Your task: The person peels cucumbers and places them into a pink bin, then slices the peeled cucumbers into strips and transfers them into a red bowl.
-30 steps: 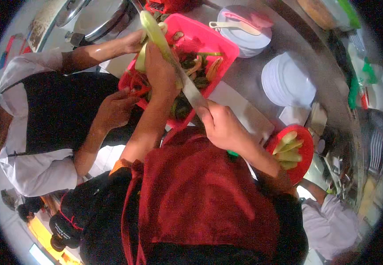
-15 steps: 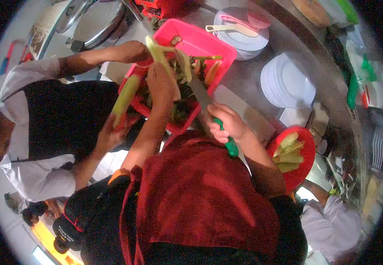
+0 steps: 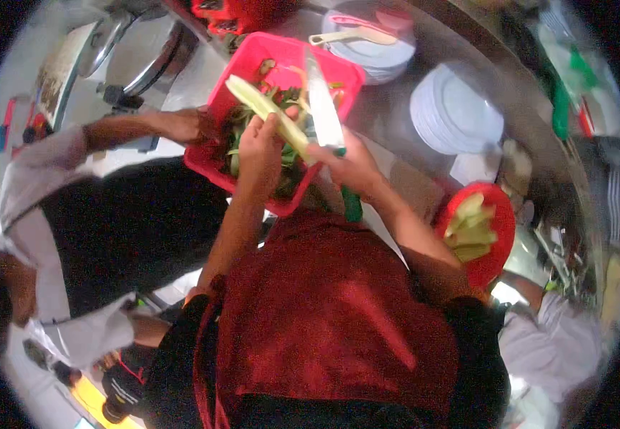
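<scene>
My left hand (image 3: 261, 146) is closed on a long, pale green peeled vegetable (image 3: 270, 114), tilted over a pink basin (image 3: 349, 64). Peelings and leafy scraps (image 3: 292, 168) lie in the basin. In my right hand (image 3: 353, 164) is a knife (image 3: 324, 107) with a green handle, its blade pointing up and away from me. The fingertips of that hand also touch the lower end of the vegetable. Right of my forearm, a red bowl (image 3: 499, 256) holds several pale green pieces (image 3: 473, 229).
A co-worker's hand (image 3: 188, 127) is at the basin's left edge. Beyond and to the right stand stacks of white plates (image 3: 456, 111), one bearing a cream-handled utensil (image 3: 360, 34). A large metal pot (image 3: 142, 53) is at upper left. Another person's white sleeve (image 3: 553, 343) shows at lower right.
My left hand has turned the vegetable to slope down rightwards, and my right hand has come closer with the blade more upright. The co-worker's nearer hand and its green vegetable have left view.
</scene>
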A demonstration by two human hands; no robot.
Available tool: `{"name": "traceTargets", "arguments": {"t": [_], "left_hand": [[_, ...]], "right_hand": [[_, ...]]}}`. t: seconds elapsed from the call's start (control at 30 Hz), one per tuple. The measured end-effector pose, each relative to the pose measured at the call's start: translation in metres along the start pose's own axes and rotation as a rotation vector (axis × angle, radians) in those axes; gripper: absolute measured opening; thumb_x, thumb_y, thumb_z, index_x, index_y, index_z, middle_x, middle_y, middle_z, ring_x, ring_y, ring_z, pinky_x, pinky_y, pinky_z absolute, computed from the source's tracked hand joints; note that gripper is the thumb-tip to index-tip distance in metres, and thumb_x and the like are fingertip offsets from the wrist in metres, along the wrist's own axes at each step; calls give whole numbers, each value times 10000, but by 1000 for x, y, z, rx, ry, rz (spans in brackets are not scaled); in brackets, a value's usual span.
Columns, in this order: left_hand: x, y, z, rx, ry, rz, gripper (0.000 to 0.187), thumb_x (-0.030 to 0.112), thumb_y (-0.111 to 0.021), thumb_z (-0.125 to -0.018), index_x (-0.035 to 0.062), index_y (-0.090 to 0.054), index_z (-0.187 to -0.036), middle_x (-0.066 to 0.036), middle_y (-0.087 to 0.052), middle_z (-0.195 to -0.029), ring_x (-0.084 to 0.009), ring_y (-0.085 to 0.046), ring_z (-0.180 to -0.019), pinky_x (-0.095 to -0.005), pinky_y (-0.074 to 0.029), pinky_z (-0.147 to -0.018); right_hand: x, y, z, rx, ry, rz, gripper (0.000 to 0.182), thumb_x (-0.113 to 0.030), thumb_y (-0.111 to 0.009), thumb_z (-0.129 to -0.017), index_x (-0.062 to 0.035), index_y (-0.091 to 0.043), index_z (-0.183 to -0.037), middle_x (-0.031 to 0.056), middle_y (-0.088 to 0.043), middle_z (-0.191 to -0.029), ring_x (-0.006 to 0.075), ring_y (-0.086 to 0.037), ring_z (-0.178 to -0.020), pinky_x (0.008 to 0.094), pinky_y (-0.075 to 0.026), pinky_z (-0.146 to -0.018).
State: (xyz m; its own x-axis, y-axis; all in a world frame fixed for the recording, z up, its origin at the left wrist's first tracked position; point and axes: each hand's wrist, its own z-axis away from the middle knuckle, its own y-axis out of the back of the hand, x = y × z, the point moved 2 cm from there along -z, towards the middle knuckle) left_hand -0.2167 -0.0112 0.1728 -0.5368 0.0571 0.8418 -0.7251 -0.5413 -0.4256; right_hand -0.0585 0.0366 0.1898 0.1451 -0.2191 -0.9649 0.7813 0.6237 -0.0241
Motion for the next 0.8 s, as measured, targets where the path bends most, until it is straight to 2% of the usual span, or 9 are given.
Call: {"name": "traceTargets", "arguments": {"t": [0.1, 0.13, 0.27, 0.3, 0.37, 0.43, 0.6, 0.7, 0.8], "left_hand": [[-18, -25, 9, -63, -79, 143, 200, 140, -452, -989, -22, -490, -1102, -149, -619, -1060, -187, -620, -893, -314, -522, -785], [-24, -29, 7, -53, -84, 111, 190, 142, -466, -985, -14, -494, -1090, -153, -613, -1074, -182, -621, -878, -309, -529, -767], [-23, -26, -15, 31, -187, -465, 157, 151, -497, -972, 24, -565, -1034, -41, -635, -732, -122, -572, -618, -242, -444, -569], [-19, -37, -23, 31, -264, -117, 160, 166, -490, -974, 33, -564, -1025, -43, -633, -769, -130, -555, -631, -261, -436, -589], [-15, -31, -50, -30, -437, -67, 196, 196, -482, -981, 28, -556, -1053, -50, -632, -826, -134, -568, -723, -258, -436, -653], [-11, -34, -61, 15, -391, -178, 220, 233, -496, -983, 32, -587, -989, -33, -621, -769, -78, -518, -644, -213, -400, -578], [-79, -79, -43, -408, -234, -699, 253, 241, -496, -976, 62, -675, -978, -11, -623, -644, -46, -457, -514, -210, -356, -488], [-145, -122, -22, -728, -155, -972, 253, 244, -527, -946, 45, -682, -976, -36, -651, -677, -94, -557, -601, -275, -446, -570], [-182, -175, 12, -915, -131, -964, 252, 239, -550, -897, 30, -675, -964, -106, -688, -756, -183, -647, -713, -327, -499, -682]], "right_hand": [[-4, 4, 7, 61, 103, 76, 395, -193, -704, -803, -15, -564, -1127, 72, -635, -784, 134, -595, -601, 317, -499, -567], [-1, 8, 14, 76, 170, -8, 365, -177, -711, -823, -24, -555, -1116, 26, -590, -682, 75, -465, -423, 248, -390, -386], [33, 49, 61, 131, 119, 239, 447, -215, -716, -826, -15, -540, -1184, 49, -592, -717, 74, -485, -456, 250, -404, -410], [38, 61, 80, 133, 202, 320, 489, -232, -714, -831, -4, -523, -1218, 54, -588, -729, 74, -491, -469, 248, -405, -416], [8, 96, 140, 184, -113, 286, 468, -277, -706, -825, 34, -557, -1142, 142, -653, -982, 202, -615, -890, 345, -484, -802], [63, 139, 204, 447, -254, 382, 492, -290, -680, -852, 45, -545, -1187, 130, -646, -1040, 198, -605, -921, 349, -481, -817], [62, 190, 322, 913, -373, 487, 448, -151, -683, -841, -47, -521, -1245, 62, -605, -844, 111, -490, -529, 242, -399, -431], [67, 220, 349, 1012, -527, 421, 380, -187, -660, -862, -32, -542, -1187, 84, -616, -839, 121, -545, -555, 260, -415, -430], [102, 269, 366, 693, -423, 1255, 380, -268, -625, -892, -40, -536, -1183, 120, -645, -846, 169, -630, -603, 303, -453, -442]]}}
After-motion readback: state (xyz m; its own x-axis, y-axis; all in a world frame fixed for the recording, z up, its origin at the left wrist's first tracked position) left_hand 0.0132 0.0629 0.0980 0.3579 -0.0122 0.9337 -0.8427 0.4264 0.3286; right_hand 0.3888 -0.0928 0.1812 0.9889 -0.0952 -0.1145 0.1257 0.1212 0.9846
